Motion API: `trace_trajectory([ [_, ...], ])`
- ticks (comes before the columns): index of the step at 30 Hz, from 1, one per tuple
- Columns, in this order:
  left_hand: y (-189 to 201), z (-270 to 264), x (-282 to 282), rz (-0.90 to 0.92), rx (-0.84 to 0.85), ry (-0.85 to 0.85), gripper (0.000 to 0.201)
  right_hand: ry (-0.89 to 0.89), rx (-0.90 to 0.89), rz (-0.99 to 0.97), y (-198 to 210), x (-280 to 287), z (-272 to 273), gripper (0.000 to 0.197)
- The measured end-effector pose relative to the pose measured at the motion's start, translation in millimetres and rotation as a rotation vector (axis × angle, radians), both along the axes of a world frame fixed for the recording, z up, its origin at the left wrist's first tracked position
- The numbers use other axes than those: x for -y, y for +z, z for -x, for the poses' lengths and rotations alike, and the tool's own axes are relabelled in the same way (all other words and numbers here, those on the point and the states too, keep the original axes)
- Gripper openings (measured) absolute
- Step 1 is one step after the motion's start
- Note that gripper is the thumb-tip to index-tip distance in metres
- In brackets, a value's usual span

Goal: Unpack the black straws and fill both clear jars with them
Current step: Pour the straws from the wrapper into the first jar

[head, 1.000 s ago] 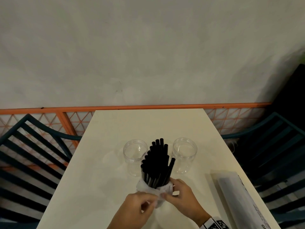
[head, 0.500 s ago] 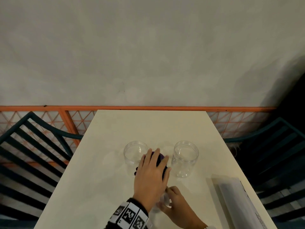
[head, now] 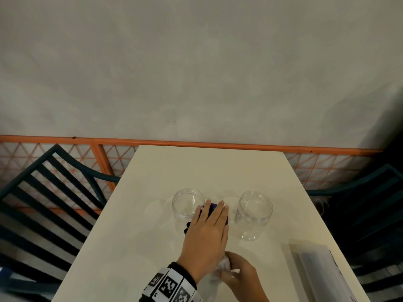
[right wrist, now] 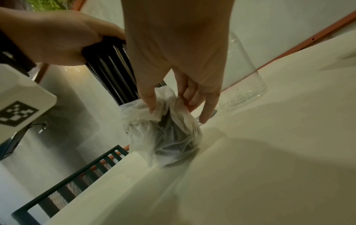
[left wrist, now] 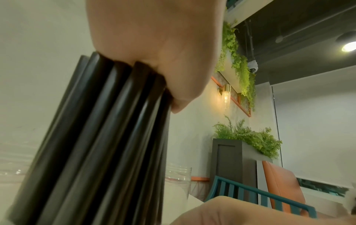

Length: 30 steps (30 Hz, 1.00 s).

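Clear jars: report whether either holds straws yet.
Both empty: left jar and right jar show bare interiors; left hand grips the black straws.

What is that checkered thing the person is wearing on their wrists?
Both hands are bare, no gloves or rings showing. The left hand has a wristband of white blocks printed with black square code patterns over a dark cuff. A white block of the same kind shows by the right hand.
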<state>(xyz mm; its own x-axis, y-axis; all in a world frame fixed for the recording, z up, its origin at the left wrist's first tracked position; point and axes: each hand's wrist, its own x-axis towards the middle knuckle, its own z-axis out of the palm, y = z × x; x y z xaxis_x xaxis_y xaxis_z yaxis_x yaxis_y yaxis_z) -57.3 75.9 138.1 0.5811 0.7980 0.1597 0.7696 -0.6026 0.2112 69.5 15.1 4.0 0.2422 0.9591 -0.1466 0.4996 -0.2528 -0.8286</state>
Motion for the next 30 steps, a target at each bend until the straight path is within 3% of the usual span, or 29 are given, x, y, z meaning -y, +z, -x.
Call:
trace_trajectory([
  [3, 17.8, 8.2, 2.6, 0.018, 0.140, 0.018, 0.053, -0.082, -0.044, -0.146, 20.1, 4.5, -1.5, 0.045],
  [5, 28.6, 15.1, 0.8, 0.031, 0.381, -0.003, 0.052, -0.139, -0.042, -0.281, 46.6, 4.6, -4.7, 0.046],
  [10, 59.1, 42.4, -18.6, 0.165, 0.798, -0.013, 0.041, -0.136, 0.322, -0.630, 119.4, -14.1, -19.6, 0.043],
  [12, 60.2, 54.8, -33.9, 0.201, 0.806, -0.016, 0.040, -0.121, 0.455, -0.751, 136.9, -30.7, -30.7, 0.043],
  [16, 44.1, 68.2, -60.7, 0.337, 0.632, 0.043, 0.043, -0.008, 0.747, -0.880, 160.5, -68.4, -49.2, 0.038],
  [20, 9.1, 60.8, -74.7, 0.353, 0.543, 0.052, 0.091, 0.146, 0.945, -0.907, 176.2, -98.5, -52.2, 0.038],
  [23, -21.9, 48.3, -80.2, 0.340, 0.657, 0.096, 0.120, 0.243, 1.019, -0.888, 178.6, -112.7, -50.4, 0.036],
  [27, -48.1, 34.0, -84.1, 0.276, 0.737, 0.206, 0.127, 0.290, 1.077, -0.866, 173.6, -122.1, -47.9, 0.041],
  [30, -58.9, 31.9, -87.8, 0.255, 0.725, 0.272, 0.115, 0.312, 1.090, -0.887, 172.5, -123.6, -44.3, 0.039],
])
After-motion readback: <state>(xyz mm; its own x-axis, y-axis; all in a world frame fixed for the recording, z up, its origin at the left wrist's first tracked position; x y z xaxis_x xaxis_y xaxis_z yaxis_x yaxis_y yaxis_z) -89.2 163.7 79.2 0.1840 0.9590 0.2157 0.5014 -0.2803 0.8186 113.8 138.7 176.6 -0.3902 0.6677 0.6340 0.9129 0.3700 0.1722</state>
